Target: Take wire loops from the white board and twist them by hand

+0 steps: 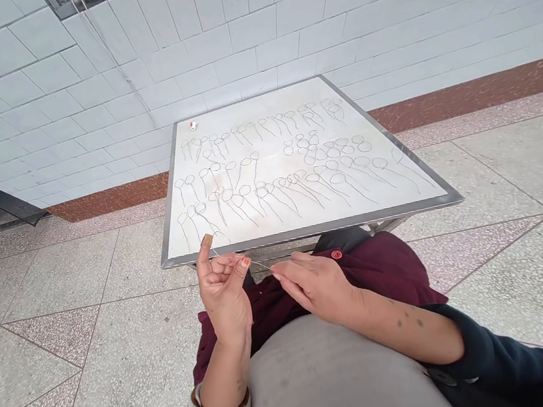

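A thin wire (260, 265) runs taut between my two hands, low in front of the table's near edge. Its left part is pinched between thumb and fingers of my left hand (224, 291), whose index finger points up with tan tape round its tip. My right hand (318, 283) is closed on the wire's other part, fingertips pressed together. Beyond them, many thin wire pieces (339, 178) lie in rows on the white tabletop (275, 230), each seemingly bent into a round loop, many with a long tail.
At the table's far left corner sits a small white and red object (194, 126). A grey metal rim (315, 229) edges the table. Behind it rises a white tiled wall (210, 57) with a hanging cord (118, 66). Speckled stone floor (136, 317) surrounds it.
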`<action>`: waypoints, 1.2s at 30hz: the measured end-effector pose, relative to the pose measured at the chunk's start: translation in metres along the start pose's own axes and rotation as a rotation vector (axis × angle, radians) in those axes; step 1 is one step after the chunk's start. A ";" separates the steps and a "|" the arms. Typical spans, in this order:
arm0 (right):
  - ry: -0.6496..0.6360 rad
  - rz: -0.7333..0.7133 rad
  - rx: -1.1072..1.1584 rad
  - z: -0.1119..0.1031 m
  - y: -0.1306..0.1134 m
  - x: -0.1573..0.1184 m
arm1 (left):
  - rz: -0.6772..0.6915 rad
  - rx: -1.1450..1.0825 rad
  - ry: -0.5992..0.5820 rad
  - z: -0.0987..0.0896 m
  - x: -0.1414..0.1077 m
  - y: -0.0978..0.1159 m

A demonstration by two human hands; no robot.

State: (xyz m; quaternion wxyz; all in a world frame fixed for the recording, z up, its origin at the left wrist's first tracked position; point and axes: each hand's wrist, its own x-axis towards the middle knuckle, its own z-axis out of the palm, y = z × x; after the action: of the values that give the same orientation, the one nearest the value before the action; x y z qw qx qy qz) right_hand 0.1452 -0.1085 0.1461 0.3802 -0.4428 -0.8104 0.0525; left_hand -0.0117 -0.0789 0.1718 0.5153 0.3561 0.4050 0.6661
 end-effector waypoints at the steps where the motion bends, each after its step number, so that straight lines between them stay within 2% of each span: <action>1: -0.022 -0.010 0.022 -0.003 0.001 -0.001 | 0.005 -0.005 0.005 -0.001 0.002 0.001; 4: -0.086 0.034 0.144 -0.016 0.005 0.000 | -0.018 -0.002 -0.018 -0.005 0.005 0.007; 7: -0.053 0.189 0.267 -0.027 0.008 0.007 | -0.057 0.004 -0.068 -0.006 0.005 0.011; 9: -0.039 0.243 0.311 -0.028 0.007 0.014 | -0.070 0.012 -0.099 -0.005 0.003 0.012; 13: -0.028 0.177 0.339 -0.012 -0.002 0.022 | -0.078 0.051 -0.158 0.000 -0.005 0.007; 18: 0.033 0.133 0.267 -0.002 -0.008 0.021 | -0.093 0.053 -0.148 0.001 -0.010 0.006; 20: 0.016 0.211 0.384 -0.005 -0.008 0.022 | -0.110 0.039 -0.161 0.000 -0.010 0.008; 25: -0.108 0.581 0.917 -0.015 -0.003 0.038 | -0.187 0.065 -0.269 -0.002 -0.010 0.013; 28: -0.231 0.746 1.280 -0.013 0.000 0.046 | -0.259 0.052 -0.335 -0.001 -0.012 0.012; 30: -0.250 0.828 1.478 -0.009 0.002 0.048 | -0.284 0.031 -0.348 -0.002 -0.012 0.011; 32: -0.218 0.863 1.547 -0.005 0.004 0.047 | -0.305 0.012 -0.345 -0.004 -0.012 0.010; 36: -0.106 0.890 1.515 0.000 0.008 0.044 | -0.353 -0.038 -0.349 -0.007 -0.009 0.010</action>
State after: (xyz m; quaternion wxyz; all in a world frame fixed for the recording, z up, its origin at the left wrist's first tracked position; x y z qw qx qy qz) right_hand 0.1369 -0.0698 0.1681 0.4777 -0.3433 -0.3264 0.7399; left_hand -0.0200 -0.0902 0.1776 0.6924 0.3798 0.3533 0.5016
